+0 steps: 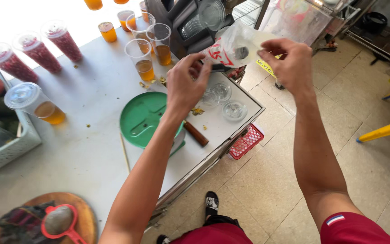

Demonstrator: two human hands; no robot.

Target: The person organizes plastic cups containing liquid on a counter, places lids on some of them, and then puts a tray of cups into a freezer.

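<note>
Both of my hands hold a thin clear plastic bag [231, 45] with red print, up over the right end of a white counter [86, 149]. My left hand [187, 83] pinches the bag's lower left edge. My right hand [286, 61] grips its right edge, fingers curled. Under the bag lie three clear plastic lids [234, 110] on the counter. A green round lid [143, 118] sits just below my left wrist, with a brown-handled tool [196, 133] beside it.
Plastic cups with amber drink [145, 68] stand at the back of the counter. Sealed cups of red seeds [39, 52] lie at the left, next to a grey crate [5, 151]. A wooden board with a red strainer [62, 223] is at the front left. A red basket [247, 141] sits on the tiled floor.
</note>
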